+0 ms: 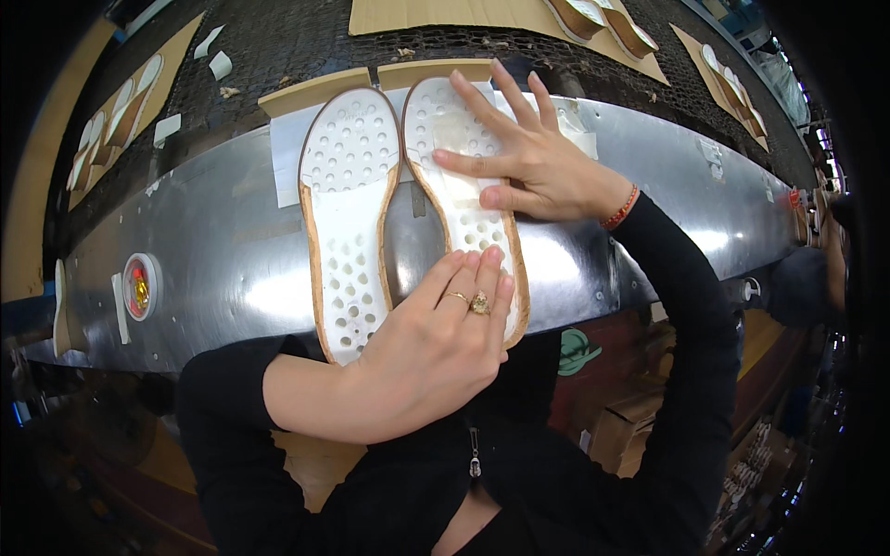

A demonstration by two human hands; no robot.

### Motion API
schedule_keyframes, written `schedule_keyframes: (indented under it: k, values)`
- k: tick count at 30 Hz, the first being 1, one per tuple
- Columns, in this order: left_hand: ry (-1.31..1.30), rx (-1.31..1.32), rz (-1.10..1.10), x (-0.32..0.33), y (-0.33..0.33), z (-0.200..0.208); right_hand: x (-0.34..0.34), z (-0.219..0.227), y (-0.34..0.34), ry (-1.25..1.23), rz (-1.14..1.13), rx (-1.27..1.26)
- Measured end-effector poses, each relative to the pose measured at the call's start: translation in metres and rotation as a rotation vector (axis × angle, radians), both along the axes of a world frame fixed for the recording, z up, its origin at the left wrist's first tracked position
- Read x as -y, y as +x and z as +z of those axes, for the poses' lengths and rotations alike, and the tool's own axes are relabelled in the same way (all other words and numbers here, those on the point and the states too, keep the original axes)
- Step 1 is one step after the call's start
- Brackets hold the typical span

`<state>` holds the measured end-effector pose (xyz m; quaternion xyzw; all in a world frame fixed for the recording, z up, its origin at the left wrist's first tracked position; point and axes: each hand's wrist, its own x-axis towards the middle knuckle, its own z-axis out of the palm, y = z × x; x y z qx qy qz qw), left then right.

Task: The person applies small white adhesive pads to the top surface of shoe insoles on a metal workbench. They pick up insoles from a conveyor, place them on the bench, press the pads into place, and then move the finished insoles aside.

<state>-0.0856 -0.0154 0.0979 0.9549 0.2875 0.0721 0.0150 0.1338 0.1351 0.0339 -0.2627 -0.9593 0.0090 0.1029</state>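
Two white shoe soles with brown edges lie side by side, a left sole (352, 199) and a right sole (428, 116), both dotted with round dimples and holes. On the right one, my right hand (533, 153) has its fingers spread over the front and middle; it holds nothing. My left hand (436, 338) is closed on the heel part of that same sole, fingers together and pressed to its surface, two rings on them. It covers the heel's lower end. A pale translucent patch (451, 135) shows on the front of the right sole beside my right fingers.
The soles rest on a shiny metal bench (232, 213), with white paper (286, 153) and cardboard strips (315, 90) at their toes. Behind runs a dark mesh surface (278, 46) carrying cardboard sheets (445, 16) with more soles. A round container (142, 287) stands at left.
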Motion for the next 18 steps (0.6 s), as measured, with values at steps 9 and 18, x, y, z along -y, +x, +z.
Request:
schedule_keyframes:
  k: [9, 18]
  values:
    - [-0.052, 0.038, -0.011, -0.007, -0.002, 0.003, 0.018, 0.002, 0.005, -0.228, 0.002, -0.060]
    - [-0.016, 0.065, -0.019, -0.004, -0.003, -0.001, 0.043, 0.003, 0.000, -0.149, -0.187, -0.229]
